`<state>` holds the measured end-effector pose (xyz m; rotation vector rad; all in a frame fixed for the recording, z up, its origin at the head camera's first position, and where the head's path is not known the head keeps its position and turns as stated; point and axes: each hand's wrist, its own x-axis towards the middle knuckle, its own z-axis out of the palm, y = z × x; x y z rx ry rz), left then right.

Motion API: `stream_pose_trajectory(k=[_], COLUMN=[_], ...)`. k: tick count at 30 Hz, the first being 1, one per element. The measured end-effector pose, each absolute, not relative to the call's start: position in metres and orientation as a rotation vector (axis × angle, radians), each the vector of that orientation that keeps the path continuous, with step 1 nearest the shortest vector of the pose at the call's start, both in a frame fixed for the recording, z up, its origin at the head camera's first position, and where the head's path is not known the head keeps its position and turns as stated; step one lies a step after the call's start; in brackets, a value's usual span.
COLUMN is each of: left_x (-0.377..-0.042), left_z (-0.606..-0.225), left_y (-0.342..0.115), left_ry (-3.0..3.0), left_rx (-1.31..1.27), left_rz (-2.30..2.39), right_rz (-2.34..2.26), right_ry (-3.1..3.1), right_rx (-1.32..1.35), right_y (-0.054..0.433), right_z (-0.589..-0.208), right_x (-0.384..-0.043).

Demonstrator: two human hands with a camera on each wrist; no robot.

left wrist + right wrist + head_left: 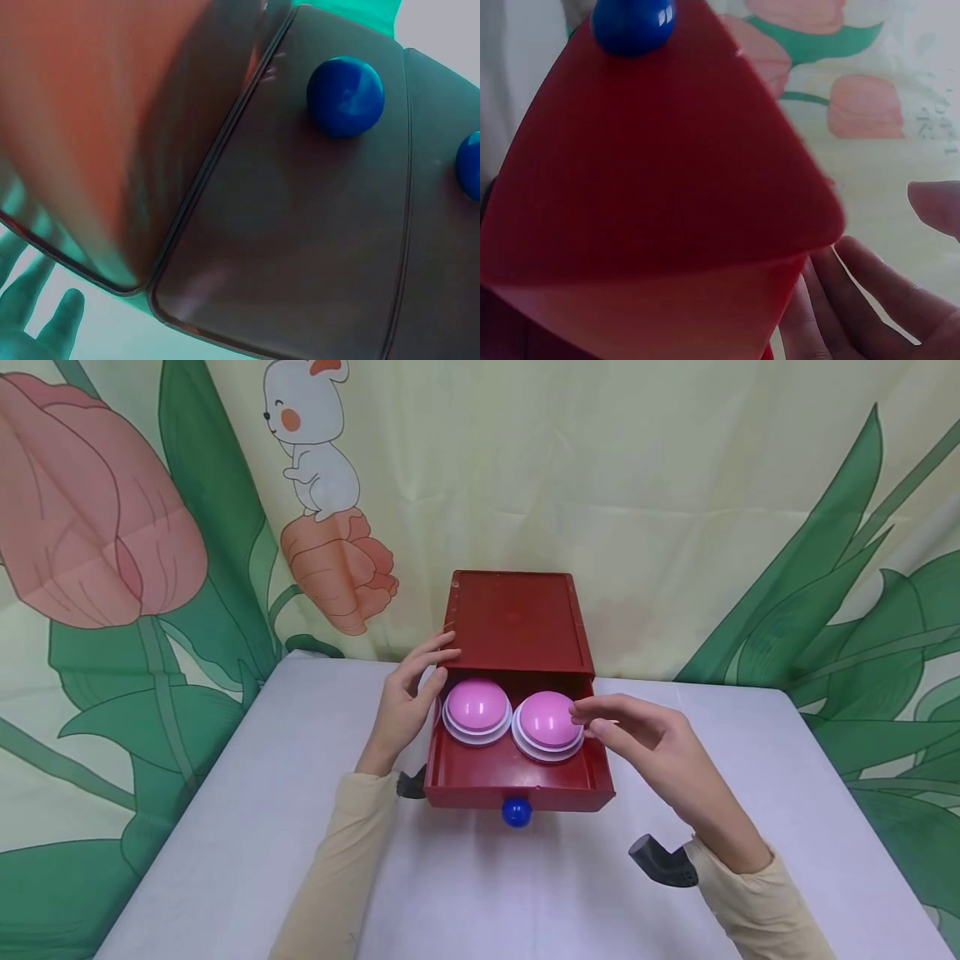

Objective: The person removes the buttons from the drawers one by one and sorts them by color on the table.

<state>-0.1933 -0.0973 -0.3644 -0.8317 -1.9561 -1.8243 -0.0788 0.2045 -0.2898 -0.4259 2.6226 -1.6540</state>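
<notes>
Red and open, the drawer (pixel 476 768) carried a left pink dome (pixel 477 706) and a right pink dome (pixel 547 720)! Left hand (pixel 406 702), fingers straight, flanked the cabinet (pixel 517 622); right hand (pixel 651 737), grip loosely parted, hovered at that second dome's edge. Both held nothing!

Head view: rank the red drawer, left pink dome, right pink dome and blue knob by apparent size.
1. Red drawer
2. Left pink dome and right pink dome: too alike to rank
3. Blue knob
</notes>
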Motion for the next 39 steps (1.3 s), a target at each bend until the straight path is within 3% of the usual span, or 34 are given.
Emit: stream_pose_trajectory(k=[7,22,39], left_x=[-0.179,-0.18,-0.179], left_z=[-0.346,-0.35,-0.35], left_y=[-0.095,-0.091,-0.088], left_ry=[-1.997,-1.984,-1.969], left_rx=[-0.826,-0.797,-0.762], left_rz=[-1.814,-1.771,-1.774], right_rz=[-1.605,-1.224,-0.849], right_ry=[2.722,2.987,2.948], right_rx=[-0.575,-0.945,-1.002], right_y=[0.201,0.191,0.186], right_z=[-0.3,-0.306,-0.3], right_x=[-0.096,-0.117,-0.129])
